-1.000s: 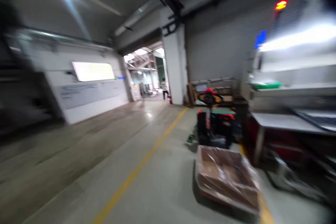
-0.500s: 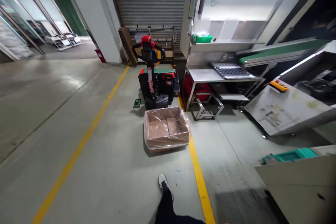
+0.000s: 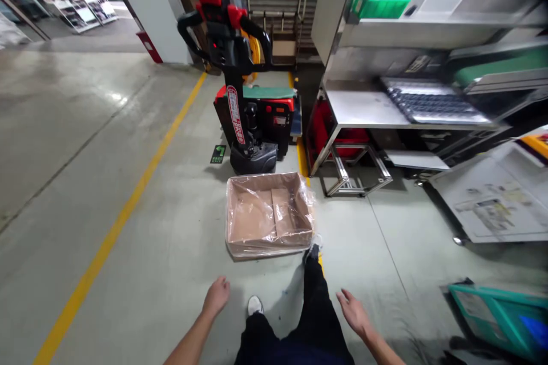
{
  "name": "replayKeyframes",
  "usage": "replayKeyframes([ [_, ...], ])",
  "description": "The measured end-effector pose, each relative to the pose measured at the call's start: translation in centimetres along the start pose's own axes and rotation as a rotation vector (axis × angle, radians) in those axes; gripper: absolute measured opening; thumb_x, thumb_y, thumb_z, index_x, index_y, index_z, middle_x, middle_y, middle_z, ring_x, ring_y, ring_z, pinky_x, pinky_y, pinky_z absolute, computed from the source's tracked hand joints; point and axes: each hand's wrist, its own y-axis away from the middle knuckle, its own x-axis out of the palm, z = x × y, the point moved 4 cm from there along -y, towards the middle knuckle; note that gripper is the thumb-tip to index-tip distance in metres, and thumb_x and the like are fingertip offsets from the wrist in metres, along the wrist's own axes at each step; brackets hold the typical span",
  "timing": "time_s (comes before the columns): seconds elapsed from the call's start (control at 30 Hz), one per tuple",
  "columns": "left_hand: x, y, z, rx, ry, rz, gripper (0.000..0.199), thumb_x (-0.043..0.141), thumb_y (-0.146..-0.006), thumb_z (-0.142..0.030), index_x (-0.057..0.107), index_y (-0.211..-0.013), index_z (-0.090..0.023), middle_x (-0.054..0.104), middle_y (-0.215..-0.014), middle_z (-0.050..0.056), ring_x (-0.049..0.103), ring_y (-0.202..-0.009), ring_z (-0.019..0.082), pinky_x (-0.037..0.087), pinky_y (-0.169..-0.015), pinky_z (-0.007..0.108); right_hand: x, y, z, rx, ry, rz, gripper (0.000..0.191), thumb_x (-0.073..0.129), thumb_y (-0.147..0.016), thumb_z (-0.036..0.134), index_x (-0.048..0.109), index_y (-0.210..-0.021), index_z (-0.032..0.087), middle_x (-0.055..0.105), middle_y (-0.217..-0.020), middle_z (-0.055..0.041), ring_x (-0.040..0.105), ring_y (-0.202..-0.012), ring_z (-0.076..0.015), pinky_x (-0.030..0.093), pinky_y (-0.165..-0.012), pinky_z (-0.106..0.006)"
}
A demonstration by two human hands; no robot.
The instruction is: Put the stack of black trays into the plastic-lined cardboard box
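Note:
An open cardboard box lined with clear plastic sits on the floor ahead of me, with a cardboard piece inside it. My left hand is short of the box's near left corner, empty, its fingers loosely bent. On the other side, my right hand is held out beyond my leg, its fingers apart and nothing in it. Neither hand touches the box. My right shoe is close to the box's near right corner.
A red and black electric pallet truck stands just behind the box. To the right are a metal workbench, an aluminium frame stool and a teal container. A yellow floor line runs along the left.
I have stepped closer, so the box, pallet truck and workbench are nearer. Both my hands have come into view at the bottom, and my right foot is now beside the box.

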Motion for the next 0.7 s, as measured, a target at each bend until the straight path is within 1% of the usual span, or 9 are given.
replayKeyframes([
  [0.07,-0.9,-5.0,-3.8,-0.015,0.016,0.006,0.048,0.029,-0.104,-0.029,0.052,-0.141,-0.01,0.061,-0.142,0.015,0.057,-0.134,0.019,0.043,-0.109,0.025,0.1,-7.4,3.8,-0.072,0.061,0.062,0.082,0.021,-0.09,0.052,0.049,-0.146,0.0,0.054,-0.149,-0.0211,0.048,-0.143,-0.0258,0.035,-0.121,-0.032],
  [0.13,-1.3,-9.6,-7.3,-0.024,0.021,0.024,0.056,0.027,-0.104,-0.034,0.042,-0.149,-0.004,0.055,-0.148,0.019,0.051,-0.14,0.021,0.039,-0.113,0.026,1.1,-14.6,7.9,-0.143,0.122,0.12,0.076,0.029,-0.094,0.047,0.041,-0.152,-0.001,0.045,-0.156,-0.0203,0.039,-0.149,-0.0241,0.029,-0.124,-0.03],
  [0.23,-0.8,-17.2,-11.6,-0.029,0.002,0.078,0.062,0.031,-0.102,-0.04,0.038,-0.152,-0.004,0.049,-0.153,0.02,0.047,-0.144,0.024,0.037,-0.115,0.028,3.5,-25.1,13.8,-0.219,0.193,0.196,0.074,0.043,-0.094,0.039,0.034,-0.156,0.0,0.029,-0.165,-0.0212,0.027,-0.154,-0.028,0.022,-0.127,-0.033],
  [0.3,0.1,-23.5,-13.2,-0.042,-0.023,0.11,0.063,0.032,-0.101,-0.041,0.038,-0.152,-0.004,0.048,-0.154,0.022,0.048,-0.143,0.027,0.038,-0.115,0.032,5.6,-31.9,17.1,-0.278,0.273,0.223,0.076,0.049,-0.092,0.036,0.03,-0.159,0.004,0.018,-0.168,-0.0212,0.021,-0.156,-0.0312,0.019,-0.128,-0.036],
  [0.37,1.4,-30.9,-13.9,-0.052,-0.049,0.124,0.066,0.033,-0.1,-0.043,0.035,-0.153,-0.002,0.045,-0.155,0.025,0.048,-0.142,0.033,0.039,-0.115,0.04,8.0,-38.5,19.8,-0.33,0.39,0.202,0.079,0.051,-0.093,0.036,0.025,-0.16,0.004,0.011,-0.169,-0.0234,0.014,-0.157,-0.0346,0.018,-0.128,-0.04],
  [0.43,3.0,-39.3,-13.8,-0.032,-0.076,0.13,0.072,0.038,-0.099,-0.045,0.03,-0.155,-0.001,0.037,-0.159,0.027,0.041,-0.146,0.037,0.035,-0.118,0.045,10.5,-44.9,21.6,-0.337,0.499,0.132,0.08,0.051,-0.094,0.038,0.023,-0.16,0.002,0.008,-0.168,-0.0271,0.012,-0.157,-0.0389,0.019,-0.127,-0.044],
  [0.53,5.7,-52.0,-13.1,0.035,-0.112,0.146,0.079,0.044,-0.098,-0.043,0.019,-0.159,-0.001,0.021,-0.165,0.028,0.023,-0.155,0.035,0.025,-0.124,0.043,14.4,-52.9,22.5,-0.296,0.558,-0.023,0.081,0.05,-0.095,0.04,0.022,-0.16,0.001,0.01,-0.167,-0.0297,0.014,-0.155,-0.0434,0.023,-0.124,-0.049],
  [0.63,8.4,-63.2,-12.0,0.06,-0.153,0.151,0.081,0.04,-0.101,-0.043,0.006,-0.16,0.001,0.009,-0.167,0.028,0.012,-0.158,0.033,0.018,-0.126,0.041,17.9,-57.9,21.7,-0.283,0.542,-0.192,0.078,0.043,-0.097,0.043,0.024,-0.158,-0.002,0.013,-0.165,-0.0324,0.021,-0.152,-0.0453,0.026,-0.122,-0.051],
  [0.7,10.3,-68.6,-11.0,0.044,-0.187,0.164,0.09,0.04,-0.099,-0.054,0.004,-0.161,0.0,0.005,-0.168,0.027,0.007,-0.158,0.035,0.014,-0.127,0.042,19.7,-59.7,20.6,-0.266,0.511,-0.301,0.077,0.039,-0.099,0.046,0.026,-0.156,-0.004,0.017,-0.162,-0.0342,0.025,-0.15,-0.0458,0.028,-0.121,-0.052],
])
